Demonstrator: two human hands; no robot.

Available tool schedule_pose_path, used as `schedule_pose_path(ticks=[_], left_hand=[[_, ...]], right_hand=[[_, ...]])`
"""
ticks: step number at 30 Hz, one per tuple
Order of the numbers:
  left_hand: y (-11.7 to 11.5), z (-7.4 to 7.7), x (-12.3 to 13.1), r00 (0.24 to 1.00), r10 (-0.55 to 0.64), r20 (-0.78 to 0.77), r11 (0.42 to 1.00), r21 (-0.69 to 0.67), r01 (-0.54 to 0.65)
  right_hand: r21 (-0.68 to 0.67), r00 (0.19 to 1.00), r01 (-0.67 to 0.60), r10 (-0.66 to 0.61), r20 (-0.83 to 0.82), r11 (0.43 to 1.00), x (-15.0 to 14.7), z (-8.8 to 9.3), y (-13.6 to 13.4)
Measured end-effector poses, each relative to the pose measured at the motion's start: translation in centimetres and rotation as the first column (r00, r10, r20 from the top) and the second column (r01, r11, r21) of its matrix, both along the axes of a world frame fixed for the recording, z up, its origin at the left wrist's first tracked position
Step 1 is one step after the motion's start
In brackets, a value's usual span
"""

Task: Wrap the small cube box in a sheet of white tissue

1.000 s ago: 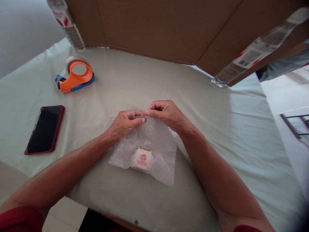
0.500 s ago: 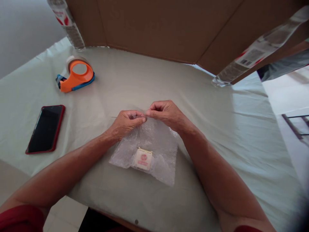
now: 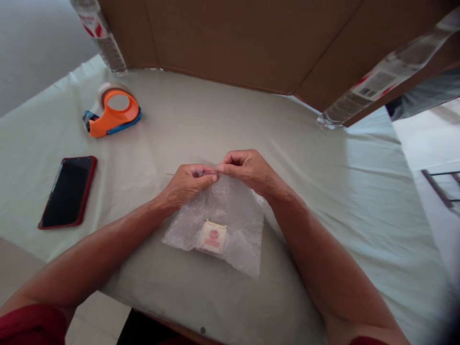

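Note:
A clear bubble wrap sheet (image 3: 237, 215) lies on the cloth in front of me. Near its front edge sits a small cream box (image 3: 214, 237) with a red print on top; whether a layer of the wrap covers it I cannot tell. My left hand (image 3: 192, 184) pinches the far edge of the wrap between thumb and fingers. Right beside it, my right hand (image 3: 247, 170) is closed in a pinch on the same edge, its fingertips almost touching the left ones.
An orange and blue tape dispenser (image 3: 115, 112) stands at the back left, with a red-cased phone (image 3: 68, 191) nearer me. Brown cardboard (image 3: 223, 43) rises behind, flanked by a left water bottle (image 3: 104, 40) and a right water bottle (image 3: 377, 81). Pale cloth (image 3: 172, 115) covers the table.

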State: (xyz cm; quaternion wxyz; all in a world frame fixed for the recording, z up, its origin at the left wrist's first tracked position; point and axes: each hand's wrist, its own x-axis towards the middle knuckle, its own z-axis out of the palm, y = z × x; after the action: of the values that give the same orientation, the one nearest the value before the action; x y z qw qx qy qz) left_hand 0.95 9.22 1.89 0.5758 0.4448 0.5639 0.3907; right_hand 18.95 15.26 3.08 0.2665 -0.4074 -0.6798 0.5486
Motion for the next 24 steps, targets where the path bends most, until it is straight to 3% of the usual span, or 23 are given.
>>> schedule_pose_path(ticks=[8, 14, 18, 21, 24], left_hand=[[0.1, 0.1, 0.1, 0.999, 0.002, -0.032, 1.000, 0.012, -0.002], [0.1, 0.2, 0.2, 0.998, -0.005, -0.069, 1.000, 0.016, 0.006], [0.2, 0.1, 0.3, 0.998, 0.011, -0.066, 1.000, 0.023, -0.010], [0.2, 0.0, 0.2, 0.998, 0.017, -0.065, 1.000, 0.022, -0.016], [0.2, 0.2, 0.2, 0.998, 0.018, -0.054, 1.000, -0.005, -0.018]], right_hand=[[-0.004, 1.000, -0.028, 0.028, -0.011, 1.000, 0.0, 0.3, 0.0], [-0.139, 0.990, -0.131, 0.122, -0.070, 0.982, 0.6, 0.8, 0.3], [-0.137, 0.988, -0.066, 0.045, -0.146, 0.988, 1.6, 1.2, 0.9], [-0.098, 0.996, -0.051, 0.044, -0.071, 0.994, 2.1, 1.5, 1.1], [-0.077, 0.991, -0.127, 0.130, 0.042, 0.989, 2.1, 1.5, 0.9]])
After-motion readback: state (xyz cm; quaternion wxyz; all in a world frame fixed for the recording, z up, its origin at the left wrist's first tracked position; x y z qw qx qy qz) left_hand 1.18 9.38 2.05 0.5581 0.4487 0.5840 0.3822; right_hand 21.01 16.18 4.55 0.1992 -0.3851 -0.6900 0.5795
